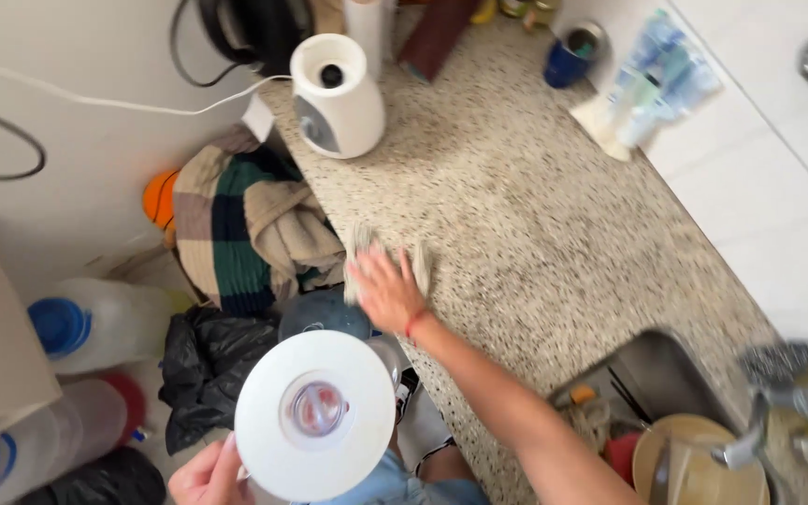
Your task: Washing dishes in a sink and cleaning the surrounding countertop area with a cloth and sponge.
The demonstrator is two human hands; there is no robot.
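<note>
Cloth (420, 265), mid-frame on speckled counter (554, 234): soft, limp, light; right hand (387, 290) pressed flat on it, fingers spread. Blender jar (315, 416), lower left w/ white lid: prob. rigid, breakable; left hand (206, 475) clamped at its base, best hold there.

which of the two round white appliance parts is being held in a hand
The white lid with the clear centre cap, low in the picture: the left hand grips its edge. The white base stands untouched on the counter, far from both hands.
</note>
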